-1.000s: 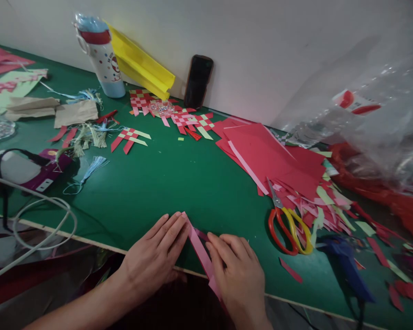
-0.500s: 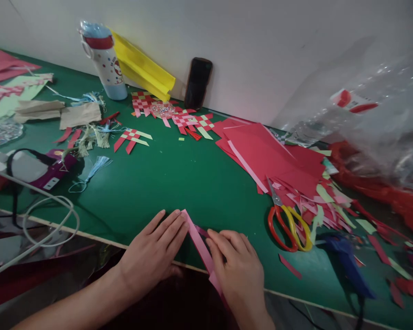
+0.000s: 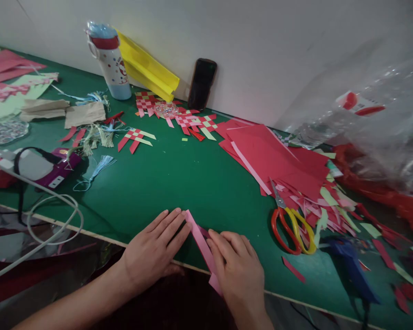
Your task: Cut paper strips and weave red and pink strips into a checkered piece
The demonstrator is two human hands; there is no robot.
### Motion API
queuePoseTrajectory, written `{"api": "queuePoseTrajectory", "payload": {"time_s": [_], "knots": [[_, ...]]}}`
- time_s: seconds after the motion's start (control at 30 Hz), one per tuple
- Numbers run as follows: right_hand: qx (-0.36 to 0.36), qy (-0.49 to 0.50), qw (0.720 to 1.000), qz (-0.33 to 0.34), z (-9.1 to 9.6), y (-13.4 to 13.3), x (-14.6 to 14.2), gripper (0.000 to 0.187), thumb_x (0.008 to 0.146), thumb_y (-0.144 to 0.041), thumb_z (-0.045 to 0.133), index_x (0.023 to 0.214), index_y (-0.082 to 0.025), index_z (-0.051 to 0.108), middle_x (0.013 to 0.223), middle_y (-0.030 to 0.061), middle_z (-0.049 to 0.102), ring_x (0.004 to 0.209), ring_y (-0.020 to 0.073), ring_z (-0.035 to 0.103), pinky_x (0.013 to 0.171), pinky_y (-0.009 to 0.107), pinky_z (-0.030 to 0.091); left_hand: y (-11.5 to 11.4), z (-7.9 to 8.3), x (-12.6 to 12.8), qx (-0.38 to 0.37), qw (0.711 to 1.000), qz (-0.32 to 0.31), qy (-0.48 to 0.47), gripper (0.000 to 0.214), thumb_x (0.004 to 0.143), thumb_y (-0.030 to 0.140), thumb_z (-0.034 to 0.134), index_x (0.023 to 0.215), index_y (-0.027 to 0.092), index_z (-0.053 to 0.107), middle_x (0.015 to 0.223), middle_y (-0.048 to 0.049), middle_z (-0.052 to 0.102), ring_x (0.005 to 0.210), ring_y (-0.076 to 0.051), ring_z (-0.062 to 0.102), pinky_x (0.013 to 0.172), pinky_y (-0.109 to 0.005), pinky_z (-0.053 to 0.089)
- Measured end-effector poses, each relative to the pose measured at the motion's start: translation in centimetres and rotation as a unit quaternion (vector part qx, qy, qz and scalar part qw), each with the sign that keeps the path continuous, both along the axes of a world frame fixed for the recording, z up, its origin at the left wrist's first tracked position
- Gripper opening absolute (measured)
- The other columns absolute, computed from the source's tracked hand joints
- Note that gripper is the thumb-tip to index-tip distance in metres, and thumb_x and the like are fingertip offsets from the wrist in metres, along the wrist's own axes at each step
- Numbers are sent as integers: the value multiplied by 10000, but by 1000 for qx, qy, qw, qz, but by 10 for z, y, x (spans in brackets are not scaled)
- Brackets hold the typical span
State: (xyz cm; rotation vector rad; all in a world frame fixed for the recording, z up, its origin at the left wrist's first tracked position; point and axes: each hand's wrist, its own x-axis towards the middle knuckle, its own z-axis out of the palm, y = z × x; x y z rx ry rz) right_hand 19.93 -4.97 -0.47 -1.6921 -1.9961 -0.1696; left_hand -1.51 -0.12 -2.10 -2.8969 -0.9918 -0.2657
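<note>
A folded pink paper strip (image 3: pixel 202 245) lies slantwise over the near edge of the green table (image 3: pixel 179 183), its lower end hanging past the edge. My left hand (image 3: pixel 158 245) lies with fingers stretched out on the table, fingertips touching the strip's upper end. Curled fingers of my right hand (image 3: pixel 239 263) press on the strip's right side, where a darker, shaded part of the paper shows by the thumb. The underside of the strip beneath the right hand is hidden. Scissors (image 3: pixel 289 229) with red and yellow handles rest to the right of my right hand.
Red paper sheets (image 3: pixel 278 156) and cut scraps (image 3: pixel 316 206) spread at right, near a blue glue gun (image 3: pixel 354 270). Woven paper pieces (image 3: pixel 187 120), a phone (image 3: pixel 202 85) and a bottle (image 3: pixel 113 66) stand along the wall. Tassels (image 3: pixel 98 169) and a white cable (image 3: pixel 79 213) are left.
The whole scene has shifted slightly to the right in view. Both hands keep nearly the same pose on the pink strip.
</note>
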Motion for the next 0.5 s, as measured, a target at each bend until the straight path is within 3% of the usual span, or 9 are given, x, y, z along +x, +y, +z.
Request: {"api": "queuePoseTrajectory", "payload": {"time_s": [0.5], "knots": [[-5,-5,1000,-4,-3,2,3,233,957,-285,511,980,-199,727,829,55,667,756,169,577,751,319,426,1,3,1,-4,1000,-2,-3,1024,672,758,594,1453,139,357,1520,-140,356,1402,-296,332,1142,-447,310]]}}
